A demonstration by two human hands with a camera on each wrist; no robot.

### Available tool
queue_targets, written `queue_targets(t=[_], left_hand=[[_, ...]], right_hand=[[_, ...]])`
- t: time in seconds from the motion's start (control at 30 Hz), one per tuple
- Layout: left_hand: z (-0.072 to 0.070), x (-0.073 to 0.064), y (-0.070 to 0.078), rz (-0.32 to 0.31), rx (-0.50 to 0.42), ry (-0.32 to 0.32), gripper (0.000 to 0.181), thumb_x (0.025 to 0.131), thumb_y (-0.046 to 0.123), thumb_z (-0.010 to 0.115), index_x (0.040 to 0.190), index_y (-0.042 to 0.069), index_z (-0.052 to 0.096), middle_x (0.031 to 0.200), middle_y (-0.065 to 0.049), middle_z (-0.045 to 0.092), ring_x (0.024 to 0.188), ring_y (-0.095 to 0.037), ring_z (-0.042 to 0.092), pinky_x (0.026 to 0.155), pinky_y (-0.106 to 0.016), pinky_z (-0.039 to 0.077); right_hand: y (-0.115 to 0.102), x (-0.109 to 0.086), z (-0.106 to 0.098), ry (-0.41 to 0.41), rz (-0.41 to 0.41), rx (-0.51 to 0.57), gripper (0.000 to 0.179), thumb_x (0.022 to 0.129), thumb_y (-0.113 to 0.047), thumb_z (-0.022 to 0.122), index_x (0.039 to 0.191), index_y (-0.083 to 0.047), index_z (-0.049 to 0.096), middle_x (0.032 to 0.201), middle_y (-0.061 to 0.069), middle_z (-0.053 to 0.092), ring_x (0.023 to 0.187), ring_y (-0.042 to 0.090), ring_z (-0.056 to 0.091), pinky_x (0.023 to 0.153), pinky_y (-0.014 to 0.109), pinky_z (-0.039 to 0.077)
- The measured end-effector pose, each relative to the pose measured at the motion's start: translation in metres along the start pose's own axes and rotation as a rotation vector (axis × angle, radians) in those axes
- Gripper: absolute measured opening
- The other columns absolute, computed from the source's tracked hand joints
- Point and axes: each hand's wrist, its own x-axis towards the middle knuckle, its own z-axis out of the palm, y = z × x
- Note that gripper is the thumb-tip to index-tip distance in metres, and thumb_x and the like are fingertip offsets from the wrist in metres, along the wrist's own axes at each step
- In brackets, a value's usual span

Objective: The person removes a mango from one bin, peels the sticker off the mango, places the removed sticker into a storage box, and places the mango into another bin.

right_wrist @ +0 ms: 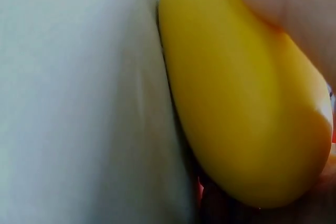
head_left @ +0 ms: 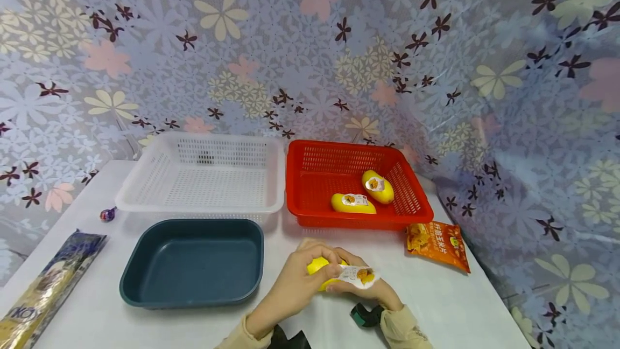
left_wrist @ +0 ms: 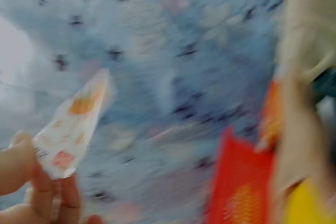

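My left hand (head_left: 295,279) pinches a white paper label (head_left: 359,276) with an orange fruit picture between thumb and fingers. In the left wrist view the label (left_wrist: 73,129) stands up from the fingertips, its far end free. My right hand (head_left: 370,287) holds a smooth yellow mango-like fruit (head_left: 317,266) low over the white table. Close up in the right wrist view, the fruit (right_wrist: 241,93) has the thumb (right_wrist: 299,9) across its upper side. Both hands are close together, partly covering the fruit. Two similar labelled fruits (head_left: 378,187) lie in the red basket (head_left: 310,220).
A white basket (head_left: 203,210) stands left of the red one, with a dark teal tray (head_left: 191,263) in front. An orange snack bag (head_left: 438,244) lies at right. At left are a long gold-blue packet (head_left: 53,287) and a small lollipop (head_left: 108,214). Patterned cloth (head_left: 310,58) hangs behind.
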Motion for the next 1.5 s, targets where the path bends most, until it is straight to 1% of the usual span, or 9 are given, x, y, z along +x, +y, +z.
queue_targets(t=[0.13,0.37,0.67,0.83,0.97,1.13,1.27,1.37,1.5], left_hand=[[-0.034,-0.004,0.011,0.005,0.076,0.066,0.015,0.089,0.025,0.068,0.081,0.013,0.067,0.097,0.001,0.067,0.103,-0.015,0.053,0.094,-0.033,0.042],[-0.091,-0.009,-0.005,-0.247,0.145,0.162,0.016,0.093,0.023,0.065,0.091,0.006,0.067,0.094,-0.005,0.067,0.092,-0.019,0.06,0.078,-0.029,0.046],[-0.146,-0.014,-0.039,-0.402,0.209,0.086,0.025,0.097,0.026,0.059,0.097,0.001,0.06,0.079,-0.003,0.054,0.075,-0.016,0.045,0.069,-0.028,0.037],[-0.159,-0.007,-0.066,-0.443,0.238,0.043,0.024,0.093,0.024,0.063,0.091,0.0,0.062,0.071,0.001,0.045,0.067,-0.015,0.039,0.062,-0.028,0.033],[-0.17,0.0,-0.083,-0.482,0.236,-0.015,0.028,0.094,0.023,0.061,0.096,-0.004,0.066,0.079,-0.002,0.058,0.075,-0.016,0.051,0.065,-0.028,0.041],[-0.178,0.003,-0.095,-0.566,0.189,-0.07,0.028,0.097,0.018,0.054,0.106,-0.007,0.063,0.09,-0.006,0.067,0.084,-0.015,0.062,0.067,-0.027,0.045],[-0.175,0.002,-0.096,-0.543,0.179,-0.05,0.02,0.093,0.01,0.058,0.099,-0.009,0.058,0.085,-0.008,0.064,0.075,-0.013,0.062,0.065,-0.028,0.048],[-0.169,0.001,-0.093,-0.518,0.296,-0.01,0.02,0.087,0.009,0.064,0.096,-0.008,0.058,0.085,-0.012,0.064,0.071,-0.015,0.062,0.065,-0.03,0.051],[-0.157,0.003,-0.087,-0.597,0.623,0.022,0.023,0.079,0.02,0.075,0.085,0.001,0.065,0.079,-0.008,0.065,0.069,-0.019,0.058,0.066,-0.037,0.047]], right_hand=[[-0.001,0.001,-0.002,0.008,0.097,-0.025,0.063,0.077,-0.026,0.081,0.132,-0.018,0.052,0.125,0.002,0.061,0.103,0.009,0.057,0.092,0.023,0.046],[-0.001,-0.003,-0.002,0.004,0.228,-0.024,0.066,0.076,-0.027,0.082,0.134,-0.02,0.051,0.132,0.003,0.057,0.109,0.018,0.052,0.097,0.036,0.042],[-0.003,-0.003,0.0,-0.005,0.223,-0.004,0.067,0.077,-0.027,0.082,0.135,-0.021,0.05,0.133,0.003,0.057,0.11,0.019,0.052,0.097,0.037,0.042],[-0.004,-0.005,0.0,-0.003,0.231,-0.002,0.068,0.076,-0.026,0.082,0.136,-0.02,0.049,0.134,0.003,0.057,0.111,0.019,0.052,0.097,0.039,0.041],[-0.005,-0.004,0.002,-0.015,0.229,0.006,0.069,0.077,-0.025,0.082,0.137,-0.019,0.049,0.135,0.004,0.056,0.111,0.019,0.052,0.097,0.039,0.041],[-0.005,-0.001,0.003,-0.022,0.222,0.003,0.068,0.077,-0.026,0.082,0.136,-0.02,0.049,0.134,0.003,0.057,0.111,0.02,0.052,0.097,0.038,0.042],[-0.006,0.001,0.002,-0.019,0.218,0.003,0.069,0.076,-0.026,0.082,0.136,-0.02,0.049,0.135,0.004,0.057,0.111,0.021,0.052,0.097,0.04,0.041],[-0.007,0.002,0.002,-0.019,0.226,0.008,0.069,0.076,-0.025,0.082,0.136,-0.02,0.049,0.135,0.004,0.056,0.111,0.021,0.052,0.098,0.04,0.04],[-0.008,0.004,0.004,-0.022,0.226,-0.005,0.07,0.075,-0.027,0.083,0.136,-0.02,0.048,0.135,0.004,0.057,0.111,0.021,0.052,0.097,0.04,0.041]])
